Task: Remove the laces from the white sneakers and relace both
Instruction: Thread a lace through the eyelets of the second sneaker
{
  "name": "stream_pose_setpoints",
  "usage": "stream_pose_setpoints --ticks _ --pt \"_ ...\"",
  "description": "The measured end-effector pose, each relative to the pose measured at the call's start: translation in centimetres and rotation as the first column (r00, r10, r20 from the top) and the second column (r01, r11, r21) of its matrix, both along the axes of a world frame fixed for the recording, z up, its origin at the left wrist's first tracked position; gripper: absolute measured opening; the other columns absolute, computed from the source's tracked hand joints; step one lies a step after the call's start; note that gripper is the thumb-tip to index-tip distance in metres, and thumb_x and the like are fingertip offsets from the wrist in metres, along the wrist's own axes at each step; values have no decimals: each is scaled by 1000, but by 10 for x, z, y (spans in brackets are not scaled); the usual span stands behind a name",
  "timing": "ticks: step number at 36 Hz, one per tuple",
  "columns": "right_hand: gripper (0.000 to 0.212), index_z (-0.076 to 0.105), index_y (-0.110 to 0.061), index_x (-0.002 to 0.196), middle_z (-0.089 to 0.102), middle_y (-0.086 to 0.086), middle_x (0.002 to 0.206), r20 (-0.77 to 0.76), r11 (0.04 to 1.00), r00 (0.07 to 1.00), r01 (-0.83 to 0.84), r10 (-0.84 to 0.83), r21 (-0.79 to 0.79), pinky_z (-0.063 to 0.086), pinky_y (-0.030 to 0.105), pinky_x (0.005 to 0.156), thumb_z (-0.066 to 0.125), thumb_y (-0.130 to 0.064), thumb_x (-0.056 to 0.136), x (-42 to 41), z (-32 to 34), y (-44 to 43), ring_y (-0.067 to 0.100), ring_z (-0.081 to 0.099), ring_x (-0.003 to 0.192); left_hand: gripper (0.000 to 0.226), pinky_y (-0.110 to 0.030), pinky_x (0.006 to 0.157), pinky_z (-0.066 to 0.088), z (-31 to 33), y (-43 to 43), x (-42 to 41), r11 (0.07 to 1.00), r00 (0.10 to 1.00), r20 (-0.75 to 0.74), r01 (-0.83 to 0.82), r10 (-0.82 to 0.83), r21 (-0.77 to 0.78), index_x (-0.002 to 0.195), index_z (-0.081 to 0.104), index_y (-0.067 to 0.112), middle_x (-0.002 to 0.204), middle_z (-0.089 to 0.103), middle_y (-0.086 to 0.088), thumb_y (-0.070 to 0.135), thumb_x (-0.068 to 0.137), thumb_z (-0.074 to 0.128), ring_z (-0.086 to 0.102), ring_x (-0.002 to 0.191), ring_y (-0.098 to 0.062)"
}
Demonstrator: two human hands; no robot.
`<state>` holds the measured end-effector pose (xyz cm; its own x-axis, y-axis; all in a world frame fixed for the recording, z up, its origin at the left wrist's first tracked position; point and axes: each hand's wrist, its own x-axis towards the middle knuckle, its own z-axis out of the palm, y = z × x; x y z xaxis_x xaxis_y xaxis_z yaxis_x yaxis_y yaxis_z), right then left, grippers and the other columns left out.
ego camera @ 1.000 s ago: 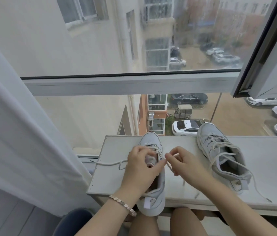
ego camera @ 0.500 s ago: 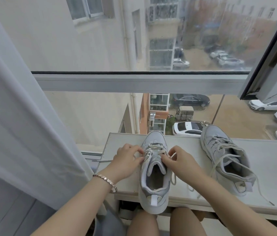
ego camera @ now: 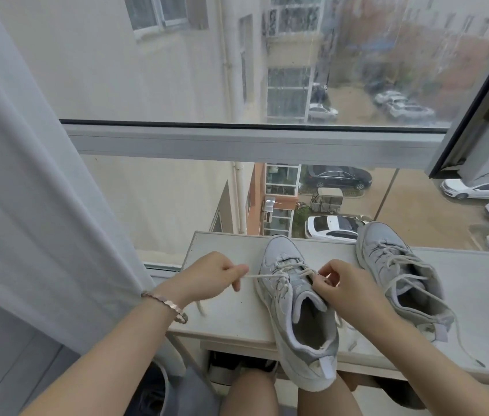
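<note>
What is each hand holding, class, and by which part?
The left hand pinches the lace partway along, its end dangling below. The right hand pinches the lace at the eyelets of the near sneaker.

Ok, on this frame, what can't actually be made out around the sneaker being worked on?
All from the head view:
- Which eyelet of the near sneaker is being worked: the right hand covers it.
- The end of the lace hanging below the left hand: motion-blurred.
- What sits under the ledge: dark, blocked by the ledge and the legs.
</note>
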<state>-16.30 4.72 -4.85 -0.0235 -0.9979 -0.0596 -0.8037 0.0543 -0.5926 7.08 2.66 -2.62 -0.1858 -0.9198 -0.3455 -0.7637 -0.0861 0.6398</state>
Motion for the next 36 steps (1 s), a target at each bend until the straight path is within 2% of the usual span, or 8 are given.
stream_pose_setpoints --ticks 2,5,13,21,25,30,33,36 --pt "23 63 -17 99 58 -3 95 -169 994 986 -21 3 -104 40 30 78 56 -35 87 2 0 2 17 51 93 41 -18 43 26 9 0 -3 974 897 -396 -136 199 181 64 49 17 50 38 6 40 97 42 30 42 -9" --pt "20 68 -18 98 55 -6 96 -112 920 986 -158 126 -359 27 14 81 62 -33 86 18 12 7 13 44 102 29 -15 42 29 25 1 -19 881 384 -807 -39 449 472 73 48 14 52 40 6 28 97 40 33 43 -6" --pt "21 59 -16 79 64 -8 61 632 914 708 -406 316 -3 44 11 68 48 -20 96 61 37 20 3 62 68 26 -15 42 40 40 -8 -52 808 -148 -804 -46 576 587 87 55 3 56 49 0 9 99 33 45 42 -7" --pt "39 46 -12 64 34 -10 42 629 948 767 -282 130 148 40 19 45 37 -26 99 10 57 3 7 34 37 25 -11 31 23 5 -24 -8 764 380 -675 -450 632 462 81 53 5 57 40 1 5 99 36 30 33 -2" --pt "38 49 -11 67 32 -10 43 584 953 804 -256 115 164 33 22 43 35 -23 100 -5 54 -2 10 29 40 18 -14 39 38 -12 -25 -3 724 460 -571 -545 680 423 89 54 -1 64 42 -5 1 97 38 39 40 -7" --pt "28 68 -27 72 34 -10 44 376 955 890 -293 259 38 24 15 43 50 -32 92 5 45 0 6 27 41 27 -28 97 35 -11 -11 -24 849 912 -178 -409 369 -336 120 53 9 120 46 -7 17 94 50 47 113 -24" --pt "20 71 -26 74 50 -4 46 322 970 915 -228 244 -87 30 14 44 59 -33 89 19 40 0 3 37 42 20 -11 71 36 8 11 -44 744 946 -235 -322 225 -585 75 58 17 81 52 8 23 93 51 52 80 -11" --pt "15 75 -21 74 60 1 59 283 966 941 -122 185 -228 40 20 57 67 -30 83 32 34 -1 3 48 55 49 -9 48 36 18 22 -55 854 933 -289 -321 213 -409 49 55 21 47 53 8 40 94 46 48 45 -3"
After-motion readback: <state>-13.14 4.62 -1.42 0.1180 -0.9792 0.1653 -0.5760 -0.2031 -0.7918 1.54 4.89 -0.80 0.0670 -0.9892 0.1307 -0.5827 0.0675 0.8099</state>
